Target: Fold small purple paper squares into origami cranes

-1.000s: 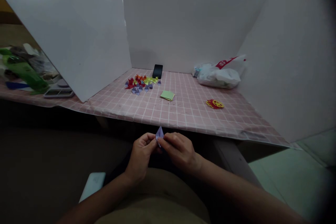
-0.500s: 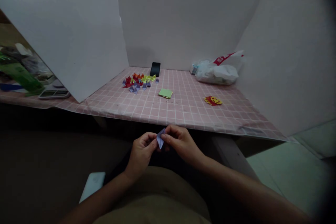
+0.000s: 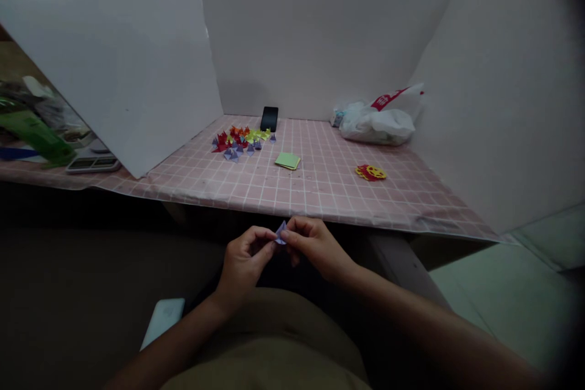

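Paper (image 3: 279,233), lilac, folded, lower centre of frame, tip upward; left hand (image 3: 243,260) pinches left corner, right hand (image 3: 320,250) pinches right side.

Table (image 3: 329,194) under pink, white-gridded cover. Pale panels stand about it: left panel (image 3: 114,55), back panel (image 3: 320,30), right panel (image 3: 493,97). Pale floor (image 3: 475,295) beyond table's near right corner. Light I see: dim, greyish; deep shadow beneath table.

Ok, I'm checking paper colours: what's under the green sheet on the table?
Below the green sheet, a yellowish paper edge shows, with pink tablecloth around it. The rest is covered, so I can't count sheets.
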{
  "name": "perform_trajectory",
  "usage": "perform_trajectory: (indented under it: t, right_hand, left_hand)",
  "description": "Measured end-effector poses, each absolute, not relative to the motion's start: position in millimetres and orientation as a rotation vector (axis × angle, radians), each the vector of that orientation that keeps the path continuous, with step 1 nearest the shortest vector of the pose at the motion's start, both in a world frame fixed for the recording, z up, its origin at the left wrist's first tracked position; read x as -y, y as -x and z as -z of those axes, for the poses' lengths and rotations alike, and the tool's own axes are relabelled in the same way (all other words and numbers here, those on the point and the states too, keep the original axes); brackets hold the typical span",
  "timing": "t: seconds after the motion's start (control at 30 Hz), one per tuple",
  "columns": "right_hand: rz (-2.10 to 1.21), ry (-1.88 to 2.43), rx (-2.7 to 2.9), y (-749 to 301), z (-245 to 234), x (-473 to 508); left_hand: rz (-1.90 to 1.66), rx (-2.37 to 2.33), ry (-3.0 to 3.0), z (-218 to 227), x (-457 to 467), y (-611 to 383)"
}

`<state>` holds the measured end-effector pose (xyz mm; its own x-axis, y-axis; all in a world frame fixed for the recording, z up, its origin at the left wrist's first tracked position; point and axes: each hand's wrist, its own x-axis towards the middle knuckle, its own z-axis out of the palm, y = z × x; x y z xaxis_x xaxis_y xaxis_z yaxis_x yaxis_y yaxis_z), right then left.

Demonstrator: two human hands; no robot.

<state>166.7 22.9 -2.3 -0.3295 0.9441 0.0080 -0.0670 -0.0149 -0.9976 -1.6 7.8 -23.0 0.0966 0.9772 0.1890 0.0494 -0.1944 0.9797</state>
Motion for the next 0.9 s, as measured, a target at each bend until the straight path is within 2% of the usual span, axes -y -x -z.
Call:
perform_trajectory:
  t: [0.17,0.37,0.9]
  right_hand:
    - [-1.543,0.935,1.349,-165,2,-22]
    - [-1.456,0.795,1.357,-163,6,-23]
    - [-1.433,0.773,1.353,-161,6,-19]
  left_hand:
    - [-1.211,-1.063,-1.316,18,-9,3]
    - [-1.212,-0.998,-1.162,11,-9,2]
    - [-1.235,-0.919,-1.007,15,-8,1]
